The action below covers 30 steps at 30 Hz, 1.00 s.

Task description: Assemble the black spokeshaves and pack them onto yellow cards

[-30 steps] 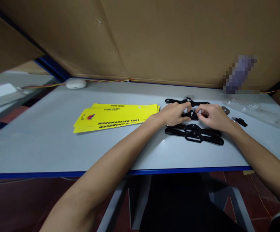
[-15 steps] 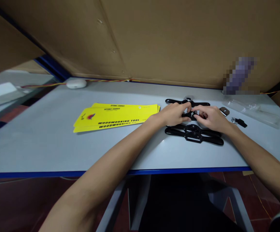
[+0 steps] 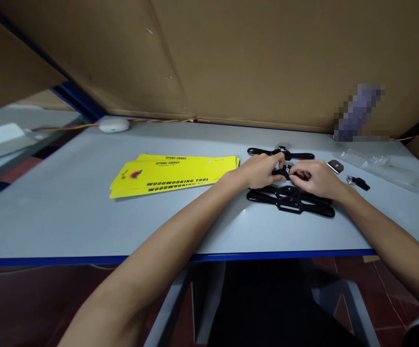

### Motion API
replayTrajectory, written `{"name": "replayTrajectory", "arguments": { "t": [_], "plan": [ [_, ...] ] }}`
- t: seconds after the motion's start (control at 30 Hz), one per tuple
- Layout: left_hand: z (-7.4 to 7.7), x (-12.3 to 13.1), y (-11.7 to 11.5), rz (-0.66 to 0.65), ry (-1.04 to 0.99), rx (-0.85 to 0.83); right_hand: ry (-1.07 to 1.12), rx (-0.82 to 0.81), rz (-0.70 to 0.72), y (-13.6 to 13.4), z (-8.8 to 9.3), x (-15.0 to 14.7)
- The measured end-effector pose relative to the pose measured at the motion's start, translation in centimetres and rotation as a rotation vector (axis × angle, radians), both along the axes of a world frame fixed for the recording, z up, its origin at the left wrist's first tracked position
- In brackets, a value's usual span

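Observation:
A black spokeshave [image 3: 284, 172] lies between my hands on the table, mostly covered by them. My left hand [image 3: 263, 170] has its fingers closed around its left side. My right hand [image 3: 317, 177] is closed with thumb and fingertips together at its middle and right side. Behind it lies another black spokeshave [image 3: 299, 155]. Nearer to me are a third spokeshave [image 3: 288, 192] and a bare spokeshave body [image 3: 319, 210] with an open slot. Right of my right hand sit a flat metal blade [image 3: 335, 166] and a small black cap piece [image 3: 360, 183] beside silvery screws.
Yellow printed cards [image 3: 173, 173] lie stacked left of my left forearm. Clear plastic packaging [image 3: 386, 171] rests at the right, near a pixelated purple object [image 3: 359, 113]. A white rounded case [image 3: 114, 126] and a thin cable are along the back cardboard wall [image 3: 249, 62].
The fingers of my right hand have drawn closer together and shifted slightly down at the middle of the spokeshave. My left hand stays in place.

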<state>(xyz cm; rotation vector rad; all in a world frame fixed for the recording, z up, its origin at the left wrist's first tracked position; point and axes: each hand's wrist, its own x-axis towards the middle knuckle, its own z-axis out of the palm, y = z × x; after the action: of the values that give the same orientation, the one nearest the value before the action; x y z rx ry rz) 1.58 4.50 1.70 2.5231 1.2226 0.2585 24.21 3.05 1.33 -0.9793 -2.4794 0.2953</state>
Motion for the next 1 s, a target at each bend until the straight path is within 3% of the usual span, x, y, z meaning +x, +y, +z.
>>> {"name": "replayTrajectory", "arguments": {
  "t": [0.33,0.57,1.0],
  "plan": [
    [0.09,-0.01,-0.1,-0.002,0.001,0.009,-0.027,-0.015,0.064,-0.28,0.49,0.02],
    [0.36,0.06,-0.26,-0.004,0.01,0.005,-0.02,-0.036,-0.066,-0.13,0.31,0.35],
    [0.64,0.26,-0.3,0.003,0.023,-0.008,-0.045,-0.154,-0.063,0.35,0.53,0.54]
  ]
}}
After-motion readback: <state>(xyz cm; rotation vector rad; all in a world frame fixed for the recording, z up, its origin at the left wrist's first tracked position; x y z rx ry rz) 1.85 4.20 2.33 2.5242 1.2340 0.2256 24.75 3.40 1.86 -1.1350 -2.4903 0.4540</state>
